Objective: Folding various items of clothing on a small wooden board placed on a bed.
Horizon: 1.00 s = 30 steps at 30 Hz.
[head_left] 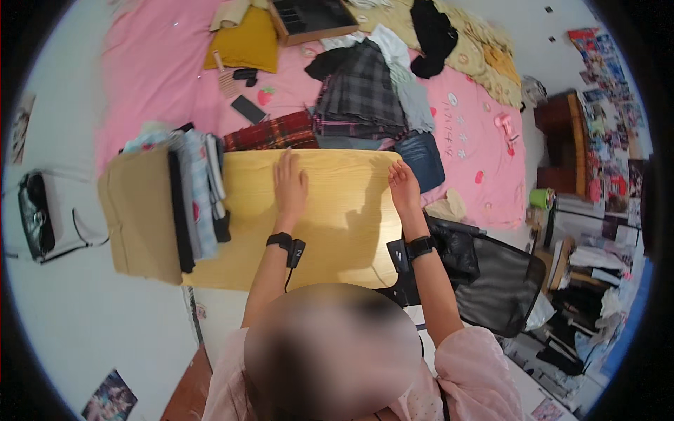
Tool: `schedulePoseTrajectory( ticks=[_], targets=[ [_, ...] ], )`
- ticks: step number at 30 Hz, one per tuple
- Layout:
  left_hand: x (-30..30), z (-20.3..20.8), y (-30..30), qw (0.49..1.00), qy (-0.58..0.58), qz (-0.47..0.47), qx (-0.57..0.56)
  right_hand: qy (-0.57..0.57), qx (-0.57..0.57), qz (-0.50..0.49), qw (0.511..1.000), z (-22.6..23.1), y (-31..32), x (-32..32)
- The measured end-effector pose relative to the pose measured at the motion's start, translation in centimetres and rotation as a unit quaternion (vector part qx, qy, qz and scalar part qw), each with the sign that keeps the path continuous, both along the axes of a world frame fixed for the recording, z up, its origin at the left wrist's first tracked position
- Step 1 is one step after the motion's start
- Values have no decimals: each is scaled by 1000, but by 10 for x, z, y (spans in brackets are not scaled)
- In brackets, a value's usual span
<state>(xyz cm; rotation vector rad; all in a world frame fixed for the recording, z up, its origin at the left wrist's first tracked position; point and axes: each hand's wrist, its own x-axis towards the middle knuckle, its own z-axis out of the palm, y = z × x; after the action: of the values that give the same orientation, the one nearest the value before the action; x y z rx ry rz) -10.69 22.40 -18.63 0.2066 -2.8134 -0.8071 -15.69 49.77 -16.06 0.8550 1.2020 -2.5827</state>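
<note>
My left hand [288,186] lies flat, palm down, on the light wooden tabletop [330,231], fingers stretched toward the far edge. My right hand [404,186] rests near the table's far right corner, fingers loosely apart, holding nothing. Each wrist wears a black band. A stack of folded clothes [198,196] stands on edge on the table's left part, next to a brown cardboard piece [140,214]. Beyond the table, a dark plaid skirt [359,95], a red plaid garment [270,132] and blue jeans [423,158] lie on the pink bedspread [154,77].
A black mesh chair [491,277] stands at the right of the table. A white and black bag [45,217] lies on the floor at left. The bed also holds a yellow cushion [246,43], a black phone [248,109] and a dark box [312,17]. Cluttered shelves fill the right side.
</note>
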Motion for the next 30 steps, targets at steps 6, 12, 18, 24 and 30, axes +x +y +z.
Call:
schedulePoseTrajectory(
  ticks=[6, 12, 18, 24, 30],
  targets=[
    [-39, -10, 5, 993, -23, 19, -113, -88, -151, -42, 984, -30, 6, -34],
    [-41, -2, 11, 992, -67, 15, -103, -35, -162, -4, 986, -53, -2, -128],
    [-49, 1, 8, 987, -105, 19, -120, -80, -124, 38, 988, -119, 36, -248],
    [-55, 2, 9, 985, -133, 27, -106, -93, 247, 337, 904, -174, 29, -295],
    [-51, -5, 5, 980, -160, 24, -112, 172, 724, 489, 456, -216, -36, -276]
  ],
)
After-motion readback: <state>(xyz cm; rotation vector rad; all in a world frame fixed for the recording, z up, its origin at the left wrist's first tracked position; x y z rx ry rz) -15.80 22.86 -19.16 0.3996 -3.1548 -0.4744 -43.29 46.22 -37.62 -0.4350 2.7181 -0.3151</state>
